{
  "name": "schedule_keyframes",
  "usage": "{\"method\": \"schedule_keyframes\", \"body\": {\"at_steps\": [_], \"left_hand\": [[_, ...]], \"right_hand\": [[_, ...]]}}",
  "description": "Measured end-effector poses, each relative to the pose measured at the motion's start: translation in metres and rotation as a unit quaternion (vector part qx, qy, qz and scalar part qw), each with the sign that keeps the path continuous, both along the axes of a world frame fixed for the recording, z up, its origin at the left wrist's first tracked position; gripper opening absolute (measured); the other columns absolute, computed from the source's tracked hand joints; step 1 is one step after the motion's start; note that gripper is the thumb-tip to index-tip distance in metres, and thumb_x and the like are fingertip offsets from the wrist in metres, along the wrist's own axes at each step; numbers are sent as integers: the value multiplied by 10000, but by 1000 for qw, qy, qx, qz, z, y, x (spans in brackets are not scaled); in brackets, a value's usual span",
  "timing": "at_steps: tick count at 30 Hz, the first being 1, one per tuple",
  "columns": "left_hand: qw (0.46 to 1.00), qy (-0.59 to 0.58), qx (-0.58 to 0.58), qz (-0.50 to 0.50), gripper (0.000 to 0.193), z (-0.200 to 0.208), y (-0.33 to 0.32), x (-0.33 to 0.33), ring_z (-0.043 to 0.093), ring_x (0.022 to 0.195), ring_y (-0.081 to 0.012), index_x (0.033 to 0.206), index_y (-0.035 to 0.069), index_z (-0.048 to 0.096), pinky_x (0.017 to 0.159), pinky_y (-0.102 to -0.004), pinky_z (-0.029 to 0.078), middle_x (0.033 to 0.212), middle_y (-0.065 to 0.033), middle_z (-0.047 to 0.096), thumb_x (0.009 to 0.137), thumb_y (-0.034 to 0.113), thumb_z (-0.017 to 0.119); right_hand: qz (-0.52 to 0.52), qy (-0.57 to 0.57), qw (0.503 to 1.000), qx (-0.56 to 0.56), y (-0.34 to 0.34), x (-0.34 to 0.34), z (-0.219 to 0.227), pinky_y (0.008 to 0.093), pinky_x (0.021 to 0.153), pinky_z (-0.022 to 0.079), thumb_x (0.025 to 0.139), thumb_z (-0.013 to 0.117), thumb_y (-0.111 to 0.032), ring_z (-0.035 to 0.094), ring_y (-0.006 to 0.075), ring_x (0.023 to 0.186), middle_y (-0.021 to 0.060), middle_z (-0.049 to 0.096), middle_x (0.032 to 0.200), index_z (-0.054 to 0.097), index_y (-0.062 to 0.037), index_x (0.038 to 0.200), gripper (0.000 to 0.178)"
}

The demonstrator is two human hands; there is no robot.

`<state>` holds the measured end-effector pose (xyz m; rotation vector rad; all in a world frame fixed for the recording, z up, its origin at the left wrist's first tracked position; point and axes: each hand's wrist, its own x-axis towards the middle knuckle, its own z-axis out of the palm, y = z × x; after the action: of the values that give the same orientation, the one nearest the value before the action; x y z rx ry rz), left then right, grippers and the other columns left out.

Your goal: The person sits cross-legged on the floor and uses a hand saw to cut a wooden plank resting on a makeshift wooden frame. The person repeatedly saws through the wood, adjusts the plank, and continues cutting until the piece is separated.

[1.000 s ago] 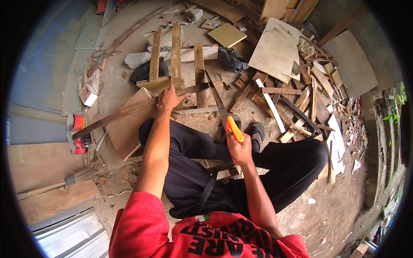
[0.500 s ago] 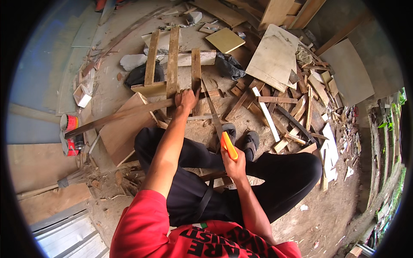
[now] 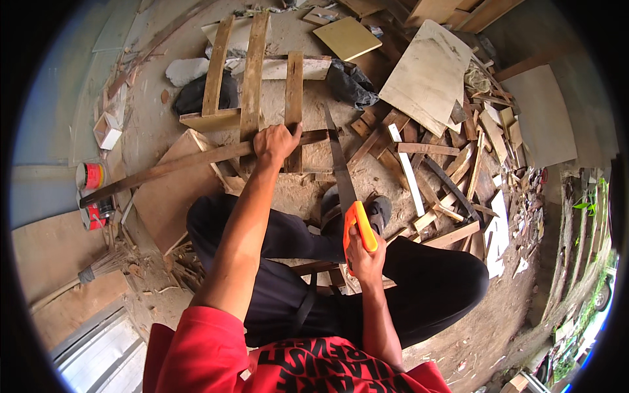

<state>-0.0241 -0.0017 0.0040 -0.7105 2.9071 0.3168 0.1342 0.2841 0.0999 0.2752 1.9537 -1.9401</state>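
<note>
My left hand (image 3: pixel 276 143) is closed round a long, narrow wooden strip (image 3: pixel 164 168), holding it down across upright-lying planks. Beneath and beyond that hand lie a middle plank (image 3: pixel 253 72) and a shorter plank (image 3: pixel 293 92). In my right hand (image 3: pixel 365 255) is a handsaw (image 3: pixel 343 173) with an orange handle, its blade pointing away from me. The blade passes close to the strip's right end, to the right of my left hand; whether it touches the wood I cannot tell.
Scrap wood (image 3: pixel 419 164) is heaped at the right beside a large pale board (image 3: pixel 426 78). Black plastic bags (image 3: pixel 354 85) lie beyond the planks. At the left are cans (image 3: pixel 90 177), a broom (image 3: pixel 105 264) and a leaning brown board (image 3: pixel 171 190).
The saw has shifted right, away from my left hand, toward the strip's right end. My left hand keeps its grip on the strip. The whole view has tilted slightly.
</note>
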Motion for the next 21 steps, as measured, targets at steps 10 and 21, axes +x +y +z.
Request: {"method": "schedule_keyframes", "body": {"at_steps": [10,21], "left_hand": [[999,-22,9,31,827,-3,-9,-9,728,763,-323,908,32,752,660,-464,552,865,-187,743,928,756,354],[1000,-3,-3,30,631,-6,4,-5,708,610,-309,707,71,754,572,-440,548,693,-163,718,925,606,500]], "right_hand": [[42,-7,997,70,46,38,-8,244,526,363,947,613,-61,440,43,594,-41,501,644,610,25,846,133],[58,-20,997,36,12,-57,-15,257,488,349,964,613,-146,442,44,560,-34,506,620,610,17,829,212]]}}
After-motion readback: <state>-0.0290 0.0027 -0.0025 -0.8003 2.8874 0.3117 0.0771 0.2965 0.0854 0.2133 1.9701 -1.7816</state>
